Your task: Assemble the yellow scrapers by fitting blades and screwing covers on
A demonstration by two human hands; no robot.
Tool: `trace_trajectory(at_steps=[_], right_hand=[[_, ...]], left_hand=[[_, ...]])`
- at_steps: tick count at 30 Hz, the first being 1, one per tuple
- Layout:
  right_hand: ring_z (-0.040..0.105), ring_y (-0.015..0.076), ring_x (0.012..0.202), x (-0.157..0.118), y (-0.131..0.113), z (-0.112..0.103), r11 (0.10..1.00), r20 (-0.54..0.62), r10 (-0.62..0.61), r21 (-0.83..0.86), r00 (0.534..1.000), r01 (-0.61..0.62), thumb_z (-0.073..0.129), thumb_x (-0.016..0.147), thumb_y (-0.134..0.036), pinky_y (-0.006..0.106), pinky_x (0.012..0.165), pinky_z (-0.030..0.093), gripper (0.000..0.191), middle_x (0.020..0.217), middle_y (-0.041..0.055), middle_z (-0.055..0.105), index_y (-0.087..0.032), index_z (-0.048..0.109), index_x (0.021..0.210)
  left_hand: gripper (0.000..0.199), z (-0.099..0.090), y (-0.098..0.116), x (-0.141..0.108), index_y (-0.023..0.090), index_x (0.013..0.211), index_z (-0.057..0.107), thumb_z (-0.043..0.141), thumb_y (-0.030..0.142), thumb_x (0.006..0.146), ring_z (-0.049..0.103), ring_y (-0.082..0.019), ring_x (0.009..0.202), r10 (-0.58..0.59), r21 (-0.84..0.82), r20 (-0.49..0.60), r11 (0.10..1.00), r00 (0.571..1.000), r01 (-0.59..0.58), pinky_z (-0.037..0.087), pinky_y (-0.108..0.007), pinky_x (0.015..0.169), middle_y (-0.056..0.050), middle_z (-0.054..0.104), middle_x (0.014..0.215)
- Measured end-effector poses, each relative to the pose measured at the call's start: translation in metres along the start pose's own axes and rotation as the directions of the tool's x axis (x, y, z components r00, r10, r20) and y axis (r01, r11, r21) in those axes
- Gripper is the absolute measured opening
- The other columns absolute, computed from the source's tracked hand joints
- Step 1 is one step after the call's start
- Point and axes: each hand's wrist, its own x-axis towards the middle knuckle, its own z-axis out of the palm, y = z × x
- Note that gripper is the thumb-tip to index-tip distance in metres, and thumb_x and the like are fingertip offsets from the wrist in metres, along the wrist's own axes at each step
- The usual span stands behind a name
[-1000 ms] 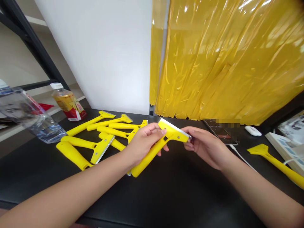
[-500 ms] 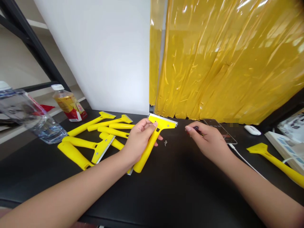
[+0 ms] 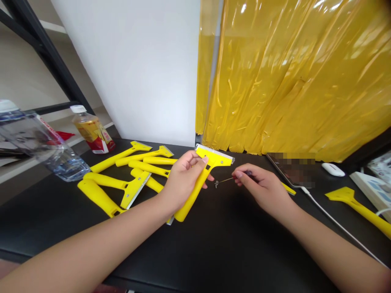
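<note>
Left hand (image 3: 183, 177) grips yellow scraper (image 3: 195, 199) at frame centre, long axis diagonal, blade end up-right, handle down-left. Right hand (image 3: 262, 189) pinches small screwdriver (image 3: 227, 179), shaft pointing left, tip at tiny screw (image 3: 216, 184), above bench (image 3: 214, 244).

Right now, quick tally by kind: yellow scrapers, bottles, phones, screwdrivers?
Yellow scrapers: 9 (one in left hand; some partly hidden)
Plastic bottles: 2 (water bottle, drink bottle)
Phones: 1
Screwdrivers: 1 (in right hand)
Total: 13
Yellow sliver by the phone not counted.
</note>
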Motion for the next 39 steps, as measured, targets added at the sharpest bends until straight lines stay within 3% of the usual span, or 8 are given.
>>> trace_trajectory(at_steps=[6,27,39], right_hand=[[0.067,0.0216,0.087,0.000,0.002,-0.001,1.000,0.025,0.016,-0.011,1.000,-0.016,0.057,0.101,-0.056,0.036,0.080,0.051,0.034,0.092,0.0037,0.072,-0.025,0.070,0.099],[0.066,0.0223,0.085,0.001,-0.001,-0.010,0.998,-0.053,0.037,0.062,0.998,-0.034,0.062,0.097,-0.058,0.035,0.078,0.053,0.036,0.093,0.0060,0.073,-0.023,0.072,0.097],[0.065,0.0211,0.079,0.002,-0.002,-0.011,0.999,-0.034,0.032,-0.012,0.999,-0.032,0.059,0.099,-0.057,0.034,0.073,0.049,0.036,0.084,0.0040,0.071,-0.023,0.072,0.093]], left_hand=[[0.024,0.000,-0.002,0.001,0.022,0.095,0.055,0.069,0.042,0.096,0.072,-0.018,0.068,0.010,-0.017,0.016,1.000,1.000,-0.009,0.057,-0.025,0.053,0.001,0.066,0.076],[0.024,-0.001,-0.003,0.001,0.022,0.096,0.058,0.071,0.042,0.093,0.072,-0.017,0.065,0.000,-0.034,0.023,0.999,1.000,0.001,0.056,-0.025,0.052,0.000,0.069,0.077],[0.022,0.000,0.000,0.000,0.021,0.096,0.060,0.072,0.040,0.093,0.072,-0.018,0.067,-0.012,-0.038,0.017,0.999,1.000,0.013,0.056,-0.024,0.052,-0.001,0.070,0.078]])
